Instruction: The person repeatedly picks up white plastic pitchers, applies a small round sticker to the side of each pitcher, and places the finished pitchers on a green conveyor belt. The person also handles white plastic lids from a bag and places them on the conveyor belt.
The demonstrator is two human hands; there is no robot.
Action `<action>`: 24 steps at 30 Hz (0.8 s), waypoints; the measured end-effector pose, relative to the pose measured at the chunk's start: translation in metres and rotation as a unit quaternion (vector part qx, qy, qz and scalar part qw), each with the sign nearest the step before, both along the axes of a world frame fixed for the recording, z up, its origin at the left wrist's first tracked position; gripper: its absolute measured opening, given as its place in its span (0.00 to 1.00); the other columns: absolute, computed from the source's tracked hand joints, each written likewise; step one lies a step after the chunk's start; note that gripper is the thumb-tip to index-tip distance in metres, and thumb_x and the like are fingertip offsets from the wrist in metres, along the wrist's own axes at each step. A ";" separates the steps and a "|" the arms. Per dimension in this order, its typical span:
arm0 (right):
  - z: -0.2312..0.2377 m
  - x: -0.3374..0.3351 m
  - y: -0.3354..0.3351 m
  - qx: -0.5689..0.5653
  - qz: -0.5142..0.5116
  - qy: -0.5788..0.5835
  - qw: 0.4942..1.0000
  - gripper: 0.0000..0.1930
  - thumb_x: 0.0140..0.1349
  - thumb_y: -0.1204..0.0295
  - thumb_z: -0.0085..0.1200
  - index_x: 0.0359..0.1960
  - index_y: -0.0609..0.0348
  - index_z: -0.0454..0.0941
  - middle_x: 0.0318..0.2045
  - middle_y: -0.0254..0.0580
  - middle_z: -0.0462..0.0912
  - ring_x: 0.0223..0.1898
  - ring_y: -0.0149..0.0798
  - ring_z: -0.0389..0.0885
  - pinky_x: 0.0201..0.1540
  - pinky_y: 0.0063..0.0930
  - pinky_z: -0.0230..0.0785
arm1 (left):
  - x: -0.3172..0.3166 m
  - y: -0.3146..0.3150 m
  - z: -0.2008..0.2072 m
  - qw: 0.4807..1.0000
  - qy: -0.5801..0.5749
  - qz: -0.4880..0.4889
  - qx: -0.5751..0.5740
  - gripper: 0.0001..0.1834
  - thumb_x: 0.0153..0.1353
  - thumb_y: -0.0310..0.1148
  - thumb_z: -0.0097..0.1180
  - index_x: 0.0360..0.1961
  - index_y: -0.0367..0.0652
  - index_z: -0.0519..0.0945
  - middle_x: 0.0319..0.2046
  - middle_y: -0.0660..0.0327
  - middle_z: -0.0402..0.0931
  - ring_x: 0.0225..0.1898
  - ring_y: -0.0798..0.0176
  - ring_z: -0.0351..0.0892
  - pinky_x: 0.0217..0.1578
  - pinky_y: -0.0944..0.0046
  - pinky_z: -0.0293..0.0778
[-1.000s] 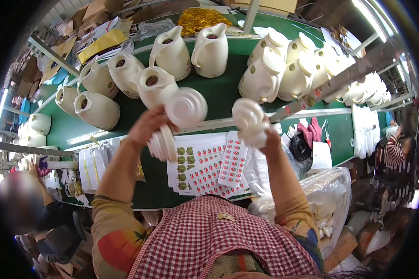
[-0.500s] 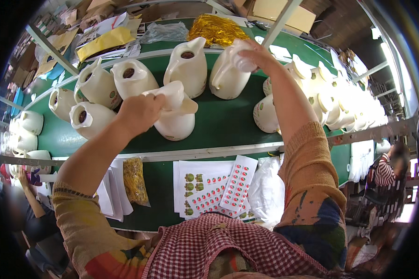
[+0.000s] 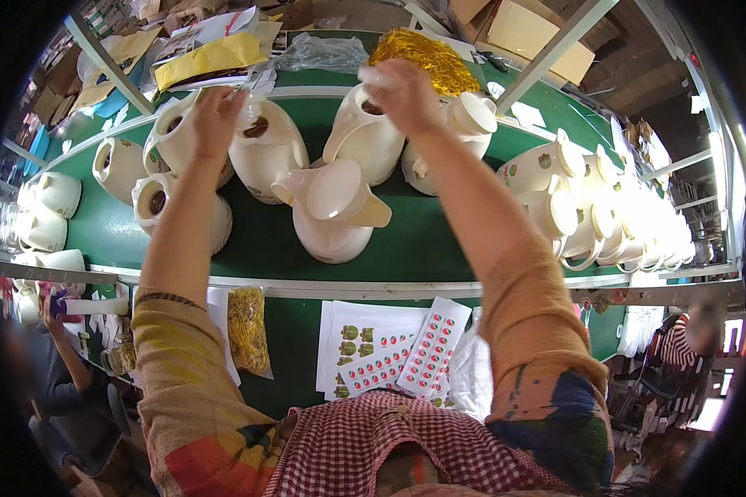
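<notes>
My left hand (image 3: 215,123) is closed over the mouth of an open cream vacuum jug (image 3: 267,161), with a small translucent whitish piece (image 3: 247,111) at its fingertips. Another small white piece (image 3: 376,79), too blurred to name, is pinched in my right hand (image 3: 406,98) above a second open jug (image 3: 363,145). Nearer to me stands a jug with a white lid on it (image 3: 336,224). A further lidded jug (image 3: 471,120) is at the right hand's wrist. Left of my left forearm are several open jugs (image 3: 153,199) with dark mouths.
Rows of lidded jugs (image 3: 547,207) crowd the right of the green bench (image 3: 439,240). Sticker sheets (image 3: 431,344), a bag of gold tinsel (image 3: 247,331) and clear plastic (image 3: 472,373) lie near me. Loose gold tinsel (image 3: 431,62) is at the back. A co-worker (image 3: 66,373) sits left.
Both hands have left the two lidded jugs and moved to open jugs farther back and left. The front jug's lid, held by my left hand before, now rests on it.
</notes>
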State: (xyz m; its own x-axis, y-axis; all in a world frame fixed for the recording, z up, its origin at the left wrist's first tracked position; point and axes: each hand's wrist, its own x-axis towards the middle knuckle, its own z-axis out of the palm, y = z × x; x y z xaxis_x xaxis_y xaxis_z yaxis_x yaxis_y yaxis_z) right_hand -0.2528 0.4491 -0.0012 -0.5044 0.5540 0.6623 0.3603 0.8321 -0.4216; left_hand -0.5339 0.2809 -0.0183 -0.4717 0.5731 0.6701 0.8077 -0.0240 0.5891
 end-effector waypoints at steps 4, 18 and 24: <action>-0.043 -0.005 -0.017 0.047 -0.063 -0.177 0.981 0.25 0.57 0.55 0.58 0.55 0.45 0.73 0.63 0.44 0.64 0.66 0.50 0.57 0.61 0.50 0.59 | 0.021 -0.012 -0.018 0.970 0.235 -0.031 -0.048 0.12 0.55 0.37 0.62 0.39 0.45 0.79 0.44 0.60 0.76 0.45 0.53 0.76 0.43 0.58 0.74; 0.040 0.017 -0.156 -0.072 0.110 -0.428 0.894 0.36 0.45 0.52 0.62 0.58 0.49 0.71 0.53 0.45 0.73 0.55 0.52 0.70 0.57 0.43 0.64 | 0.110 -0.088 -0.040 0.958 0.021 -0.167 -0.230 0.23 0.47 0.24 0.55 0.49 0.40 0.74 0.51 0.51 0.73 0.52 0.45 0.73 0.52 0.53 0.70; 0.017 0.074 -0.155 -0.082 0.111 -0.294 0.946 0.42 0.48 0.54 0.60 0.67 0.44 0.57 0.62 0.55 0.59 0.60 0.62 0.62 0.63 0.49 0.57 | 0.118 -0.092 -0.019 0.872 -0.255 -0.244 -0.340 0.21 0.45 0.25 0.66 0.42 0.35 0.75 0.37 0.59 0.78 0.38 0.63 0.77 0.43 0.64 0.73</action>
